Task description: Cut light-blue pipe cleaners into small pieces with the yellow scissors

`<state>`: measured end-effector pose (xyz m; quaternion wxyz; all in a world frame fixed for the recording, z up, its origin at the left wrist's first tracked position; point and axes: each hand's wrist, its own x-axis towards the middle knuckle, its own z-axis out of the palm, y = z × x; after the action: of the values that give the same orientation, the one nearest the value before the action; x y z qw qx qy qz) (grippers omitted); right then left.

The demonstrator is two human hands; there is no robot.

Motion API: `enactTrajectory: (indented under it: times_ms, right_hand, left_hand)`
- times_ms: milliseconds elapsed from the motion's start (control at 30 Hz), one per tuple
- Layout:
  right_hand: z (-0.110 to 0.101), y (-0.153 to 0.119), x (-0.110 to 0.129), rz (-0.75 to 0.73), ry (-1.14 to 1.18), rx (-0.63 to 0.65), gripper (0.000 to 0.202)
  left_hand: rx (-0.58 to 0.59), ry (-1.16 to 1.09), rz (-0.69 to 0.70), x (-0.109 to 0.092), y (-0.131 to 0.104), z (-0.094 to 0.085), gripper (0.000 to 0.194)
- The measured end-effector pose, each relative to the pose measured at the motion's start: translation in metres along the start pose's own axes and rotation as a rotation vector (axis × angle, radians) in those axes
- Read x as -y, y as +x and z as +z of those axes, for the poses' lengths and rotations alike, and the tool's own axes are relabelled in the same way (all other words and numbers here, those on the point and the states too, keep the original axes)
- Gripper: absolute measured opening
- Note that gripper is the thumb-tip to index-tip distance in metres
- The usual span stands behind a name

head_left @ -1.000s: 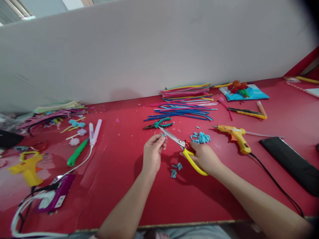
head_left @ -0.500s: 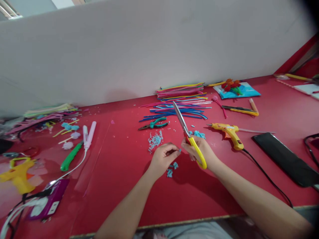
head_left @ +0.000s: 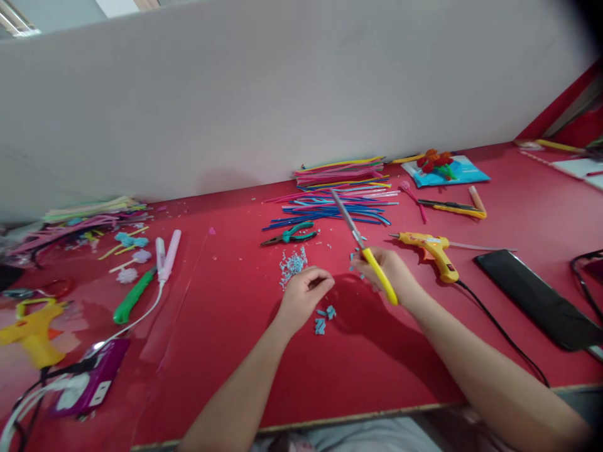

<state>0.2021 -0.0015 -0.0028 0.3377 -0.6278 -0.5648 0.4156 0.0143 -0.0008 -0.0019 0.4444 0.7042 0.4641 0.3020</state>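
Gripping yellow-handled scissors (head_left: 382, 284), the right hand (head_left: 393, 270) in the head view has its fingers curled round the handle, with the blades together and slanting up and away, which probably keeps the points clear of the other hand. The left hand (head_left: 301, 298) is half curled, thumb and forefinger tips close together with a small hollow behind them; whether a scrap is pinched there, I cannot tell. It sits between a heap of fine blue clippings (head_left: 293, 263) and a few larger blue pieces (head_left: 320, 326) nearer the person, sorted apart by size, it seems. More blue bits (head_left: 352, 258) show beside the right fingers. Teal-handled pliers (head_left: 286, 236) and coloured pipe cleaners (head_left: 330, 210) lie farther back, likely leaving working room in front. A yellow glue gun (head_left: 436, 250) rests on its side, well apart from the scraps, near a dark phone (head_left: 537, 298). The red table (head_left: 211, 358) looks smooth and slightly glossy, with a worn front edge; a plain whitish partition (head_left: 282, 94) rises behind it, a strip of room showing above
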Motion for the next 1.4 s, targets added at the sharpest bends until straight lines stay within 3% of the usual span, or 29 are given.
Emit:
enactTrajectory:
  times_ms: [133,300,433,500,600,667,833,1067,1267,1400]
  right_hand:
    - [-0.028,0.015,-0.012,0.124,-0.344,-0.099,0.018]
    - [-0.036,0.024,-0.02,0.15,-0.432,-0.11,0.018]
    - [-0.034,0.023,-0.017,0.12,-0.486,-0.201,0.016]
    - [-0.033,0.022,-0.015,0.099,-0.477,-0.225,0.015]
    - [-0.026,0.019,-0.012,0.069,-0.425,-0.194,0.018]
    - [-0.021,0.017,-0.011,0.046,-0.397,-0.166,0.02]
    - [-0.007,0.011,-0.008,-0.006,-0.367,-0.112,0.017]
    - [0.0,0.005,-0.006,-0.099,-0.394,-0.046,0.012]
    - [0.002,0.004,-0.007,-0.105,-0.372,-0.03,0.011]
    - [0.003,0.004,-0.009,-0.104,-0.343,-0.021,0.012]
  left_hand:
    - [-0.055,-0.026,-0.082,0.008,0.003,-0.007,0.026]
    - [-0.059,0.045,-0.069,0.017,0.006,-0.011,0.027]
    - [0.012,0.073,-0.029,0.017,0.007,-0.015,0.015]
    - [0.104,0.132,-0.009,0.013,0.006,-0.017,0.013]
    - [0.297,0.287,0.047,0.005,0.001,-0.019,0.01]
    - [0.348,0.401,0.069,0.001,-0.003,-0.018,0.009]
    - [0.363,0.589,0.07,0.002,-0.005,-0.013,0.007]
    - [0.292,0.56,0.108,-0.002,-0.005,-0.015,0.013]
    - [0.37,0.612,0.136,-0.003,-0.007,-0.01,0.003]
    - [0.386,0.632,0.151,0.001,-0.008,-0.006,0.009]
